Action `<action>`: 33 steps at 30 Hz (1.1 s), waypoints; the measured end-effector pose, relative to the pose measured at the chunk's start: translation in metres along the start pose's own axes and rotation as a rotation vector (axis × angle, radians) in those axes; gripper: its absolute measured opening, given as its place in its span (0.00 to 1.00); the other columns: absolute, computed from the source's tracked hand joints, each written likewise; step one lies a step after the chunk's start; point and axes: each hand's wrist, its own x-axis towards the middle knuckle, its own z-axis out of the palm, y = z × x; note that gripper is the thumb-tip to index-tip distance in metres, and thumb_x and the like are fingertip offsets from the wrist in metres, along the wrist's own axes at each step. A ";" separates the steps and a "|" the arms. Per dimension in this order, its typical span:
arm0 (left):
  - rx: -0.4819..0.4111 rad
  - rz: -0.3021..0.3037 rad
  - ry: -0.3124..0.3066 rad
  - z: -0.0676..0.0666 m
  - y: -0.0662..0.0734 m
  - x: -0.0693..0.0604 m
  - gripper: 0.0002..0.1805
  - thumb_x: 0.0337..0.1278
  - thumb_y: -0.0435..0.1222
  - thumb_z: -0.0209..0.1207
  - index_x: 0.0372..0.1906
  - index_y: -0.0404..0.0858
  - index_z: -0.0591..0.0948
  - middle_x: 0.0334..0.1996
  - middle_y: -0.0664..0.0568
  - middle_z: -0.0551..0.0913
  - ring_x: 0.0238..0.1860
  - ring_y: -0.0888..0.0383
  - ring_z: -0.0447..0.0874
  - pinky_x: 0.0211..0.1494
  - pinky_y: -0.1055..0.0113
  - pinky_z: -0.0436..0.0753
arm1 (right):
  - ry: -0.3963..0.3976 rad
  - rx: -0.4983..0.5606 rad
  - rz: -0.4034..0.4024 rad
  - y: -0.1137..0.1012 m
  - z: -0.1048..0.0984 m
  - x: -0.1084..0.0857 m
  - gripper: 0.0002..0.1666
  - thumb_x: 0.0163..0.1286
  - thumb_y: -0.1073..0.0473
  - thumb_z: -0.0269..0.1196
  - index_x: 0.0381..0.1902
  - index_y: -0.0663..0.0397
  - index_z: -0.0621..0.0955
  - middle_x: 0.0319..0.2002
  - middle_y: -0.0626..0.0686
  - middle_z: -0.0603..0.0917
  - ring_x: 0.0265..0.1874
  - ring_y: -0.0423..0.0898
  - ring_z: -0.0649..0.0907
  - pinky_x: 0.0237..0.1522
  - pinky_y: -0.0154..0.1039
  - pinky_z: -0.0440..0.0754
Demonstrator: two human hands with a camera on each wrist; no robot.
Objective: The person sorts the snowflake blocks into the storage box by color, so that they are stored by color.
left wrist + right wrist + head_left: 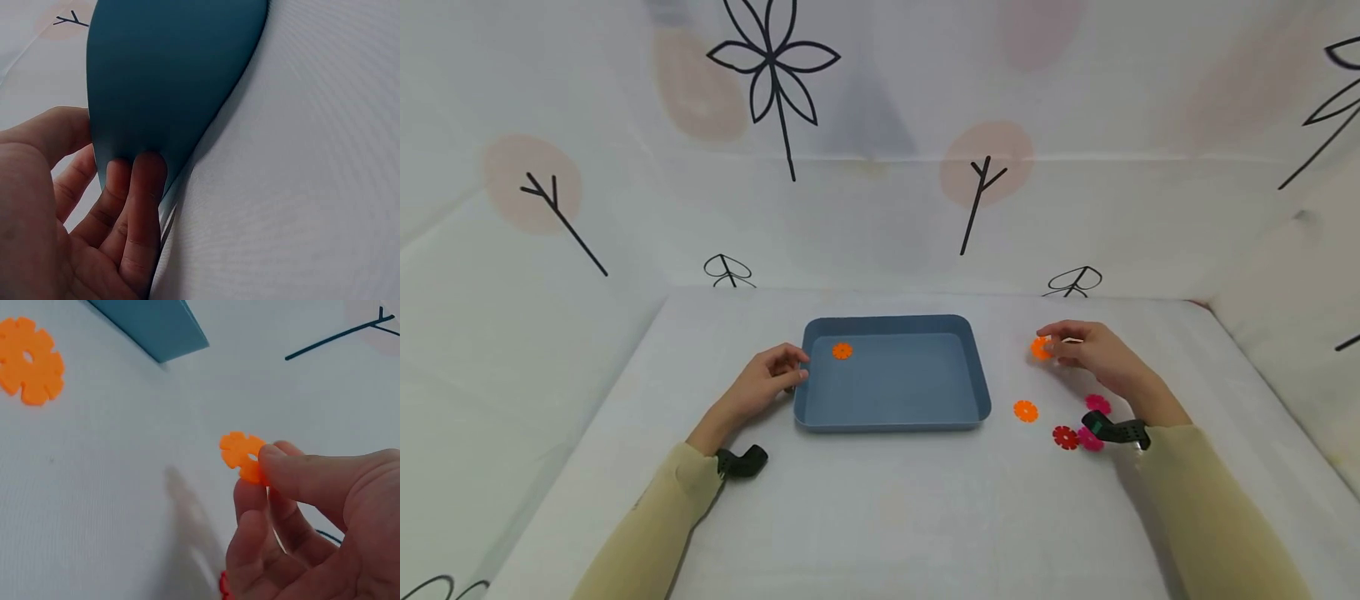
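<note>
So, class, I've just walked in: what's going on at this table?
A person's right hand pinches an orange disc above the table, while the left hand holds the left edge of a blue tray. One orange disc lies in the tray; another orange disc, two pink discs and a red disc lie on the table to its right.

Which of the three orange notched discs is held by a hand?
The orange notched disc pinched in the right hand; another disc lies inside the blue rectangular tray, the third disc on the white table.
</note>
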 end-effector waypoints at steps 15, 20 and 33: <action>0.002 0.005 0.003 -0.001 0.002 0.001 0.14 0.67 0.31 0.61 0.53 0.27 0.78 0.31 0.47 0.76 0.30 0.45 0.75 0.33 0.64 0.76 | 0.069 0.061 -0.079 -0.035 0.024 0.019 0.24 0.74 0.52 0.62 0.59 0.64 0.78 0.53 0.62 0.80 0.54 0.59 0.79 0.48 0.31 0.80; -0.003 0.010 0.001 -0.001 0.001 0.002 0.14 0.67 0.30 0.61 0.52 0.27 0.77 0.30 0.48 0.76 0.30 0.45 0.75 0.33 0.64 0.76 | 0.035 0.107 -0.131 -0.053 0.040 0.027 0.21 0.74 0.59 0.61 0.58 0.69 0.78 0.53 0.64 0.79 0.53 0.61 0.80 0.47 0.32 0.81; -0.008 0.007 0.003 -0.001 0.000 0.001 0.14 0.67 0.31 0.61 0.53 0.27 0.77 0.31 0.48 0.76 0.30 0.46 0.75 0.33 0.65 0.75 | -0.047 0.029 -0.221 -0.089 0.083 0.049 0.16 0.71 0.65 0.62 0.54 0.65 0.82 0.53 0.63 0.82 0.49 0.59 0.81 0.53 0.49 0.80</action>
